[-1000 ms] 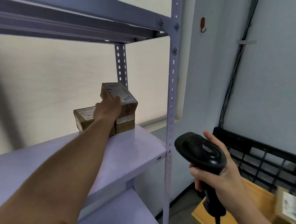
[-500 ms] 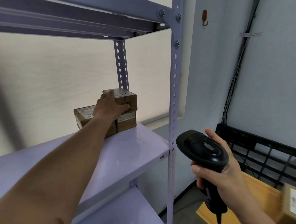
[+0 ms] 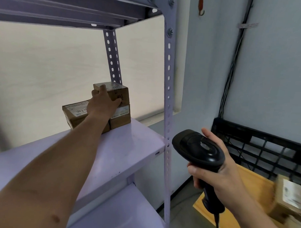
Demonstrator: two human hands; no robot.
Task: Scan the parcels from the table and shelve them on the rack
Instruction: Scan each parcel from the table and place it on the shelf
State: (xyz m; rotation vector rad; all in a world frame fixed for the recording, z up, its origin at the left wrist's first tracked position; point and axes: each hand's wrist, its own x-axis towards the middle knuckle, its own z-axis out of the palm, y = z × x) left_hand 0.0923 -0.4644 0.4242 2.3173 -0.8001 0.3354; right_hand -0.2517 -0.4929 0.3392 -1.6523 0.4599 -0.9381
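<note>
Count. On the rack shelf (image 3: 128, 147): 3 boxes: left box (image 3: 74, 114), right box (image 3: 122, 115), top box (image 3: 118, 93). On the counter (image 3: 256, 185): 1 blurred box (image 3: 290, 193). Scanner (image 3: 198, 149): 1. Crate (image 3: 258, 134): 1. Hook (image 3: 201, 6): 1. Hands: 2, left hand (image 3: 102, 103), right hand (image 3: 219, 177).

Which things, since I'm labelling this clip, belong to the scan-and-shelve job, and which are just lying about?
Job: left hand gripping the top parcel; lower parcel; left parcel; rack shelf; scanner in the right hand; blurred parcel on the wooden table.
Lying about: black crate; wall hook; cables.

wall (image 3: 275, 75): pale blue-grey | window blind (image 3: 45, 67): cream | cables (image 3: 231, 74): black, down wall | hook (image 3: 201, 7): high
</note>
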